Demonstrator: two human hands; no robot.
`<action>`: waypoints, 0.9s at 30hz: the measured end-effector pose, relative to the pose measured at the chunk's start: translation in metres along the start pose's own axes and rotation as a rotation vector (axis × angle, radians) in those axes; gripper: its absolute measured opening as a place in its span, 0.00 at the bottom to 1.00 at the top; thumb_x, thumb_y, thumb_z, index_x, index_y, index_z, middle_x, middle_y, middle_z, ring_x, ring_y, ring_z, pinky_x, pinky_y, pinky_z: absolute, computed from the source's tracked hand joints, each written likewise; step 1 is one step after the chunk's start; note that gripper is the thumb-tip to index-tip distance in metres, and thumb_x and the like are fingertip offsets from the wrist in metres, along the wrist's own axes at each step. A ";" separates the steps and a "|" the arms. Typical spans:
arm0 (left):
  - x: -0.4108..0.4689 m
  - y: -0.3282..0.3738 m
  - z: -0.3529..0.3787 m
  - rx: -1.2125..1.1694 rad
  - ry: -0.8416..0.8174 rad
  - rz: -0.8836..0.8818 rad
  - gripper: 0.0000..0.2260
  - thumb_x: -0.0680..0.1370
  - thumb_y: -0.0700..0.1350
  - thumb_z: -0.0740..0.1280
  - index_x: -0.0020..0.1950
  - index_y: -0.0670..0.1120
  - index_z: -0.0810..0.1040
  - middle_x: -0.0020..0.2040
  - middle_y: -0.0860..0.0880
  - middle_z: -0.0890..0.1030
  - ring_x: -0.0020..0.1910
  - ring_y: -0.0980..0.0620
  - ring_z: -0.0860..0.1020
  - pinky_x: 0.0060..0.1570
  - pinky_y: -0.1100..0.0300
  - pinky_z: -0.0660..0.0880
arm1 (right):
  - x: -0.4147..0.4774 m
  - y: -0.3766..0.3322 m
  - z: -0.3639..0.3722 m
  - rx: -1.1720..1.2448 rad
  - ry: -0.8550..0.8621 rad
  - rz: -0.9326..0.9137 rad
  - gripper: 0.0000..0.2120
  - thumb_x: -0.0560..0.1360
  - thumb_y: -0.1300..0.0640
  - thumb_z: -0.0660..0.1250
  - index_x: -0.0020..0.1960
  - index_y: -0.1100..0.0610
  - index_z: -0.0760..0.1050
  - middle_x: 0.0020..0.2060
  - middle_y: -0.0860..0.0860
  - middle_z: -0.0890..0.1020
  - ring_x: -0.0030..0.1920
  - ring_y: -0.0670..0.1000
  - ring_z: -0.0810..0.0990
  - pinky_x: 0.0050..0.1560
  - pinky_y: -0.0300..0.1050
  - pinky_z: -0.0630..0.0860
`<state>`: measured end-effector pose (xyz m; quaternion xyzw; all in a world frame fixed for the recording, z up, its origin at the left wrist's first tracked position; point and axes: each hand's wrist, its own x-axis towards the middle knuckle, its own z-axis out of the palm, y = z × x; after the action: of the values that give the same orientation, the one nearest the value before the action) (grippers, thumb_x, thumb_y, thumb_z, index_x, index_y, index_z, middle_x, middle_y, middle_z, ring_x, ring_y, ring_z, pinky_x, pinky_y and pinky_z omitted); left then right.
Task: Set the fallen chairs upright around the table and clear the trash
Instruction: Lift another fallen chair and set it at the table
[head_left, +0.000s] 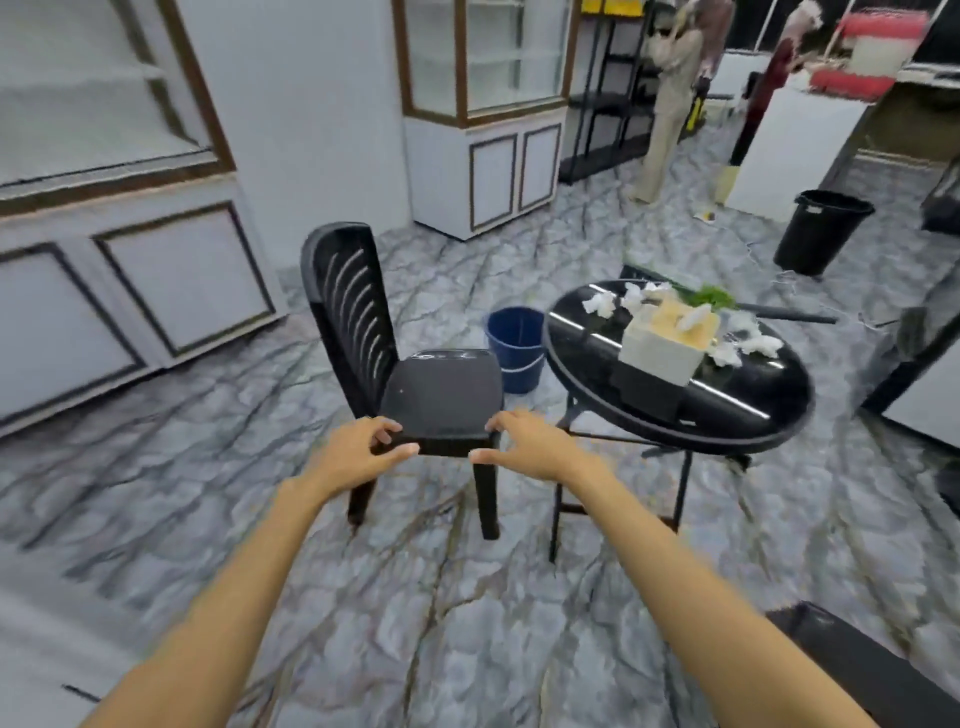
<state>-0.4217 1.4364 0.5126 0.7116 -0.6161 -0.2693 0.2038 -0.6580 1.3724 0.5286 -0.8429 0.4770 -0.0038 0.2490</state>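
Presently the black chair (441, 395) stands upright just beside the round table (727, 415), which carries crumpled tissues (600, 304), with the left hand (358, 447) and right hand (524, 441) each curled over a front corner of its seat, thumbs at the rim.

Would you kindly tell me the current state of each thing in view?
Black plastic slat-backed chair: upright on its legs.
Left hand: grips the seat's front corner.
Right hand: touches the other front corner; grip unclear.
Round glossy black table: upright, strewn with crumpled white tissues.
White tissue box: upright, tissue poking out.
Blue plastic bucket: upright.
Black plastic bin: upright, lidless.
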 end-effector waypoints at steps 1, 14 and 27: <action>0.003 -0.019 -0.016 0.013 0.024 -0.043 0.22 0.72 0.58 0.68 0.61 0.47 0.76 0.54 0.47 0.79 0.56 0.48 0.76 0.54 0.59 0.70 | 0.025 -0.020 0.006 -0.033 -0.012 -0.055 0.32 0.73 0.34 0.60 0.68 0.55 0.67 0.63 0.54 0.72 0.63 0.54 0.72 0.59 0.48 0.70; 0.052 -0.180 -0.151 0.078 0.199 -0.387 0.31 0.69 0.69 0.61 0.62 0.49 0.75 0.57 0.47 0.78 0.53 0.49 0.77 0.55 0.53 0.75 | 0.259 -0.196 0.047 -0.266 -0.184 -0.414 0.36 0.74 0.32 0.56 0.72 0.56 0.63 0.71 0.57 0.65 0.70 0.57 0.66 0.67 0.52 0.66; 0.161 -0.283 -0.263 0.166 0.253 -0.573 0.31 0.71 0.69 0.59 0.64 0.49 0.72 0.59 0.46 0.78 0.55 0.47 0.77 0.55 0.51 0.76 | 0.458 -0.290 0.031 -0.278 -0.268 -0.569 0.36 0.75 0.32 0.53 0.71 0.57 0.63 0.69 0.56 0.67 0.68 0.56 0.67 0.65 0.53 0.67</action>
<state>-0.0226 1.3111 0.5187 0.8982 -0.3803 -0.1739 0.1358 -0.1683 1.1380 0.5179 -0.9610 0.1817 0.1027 0.1812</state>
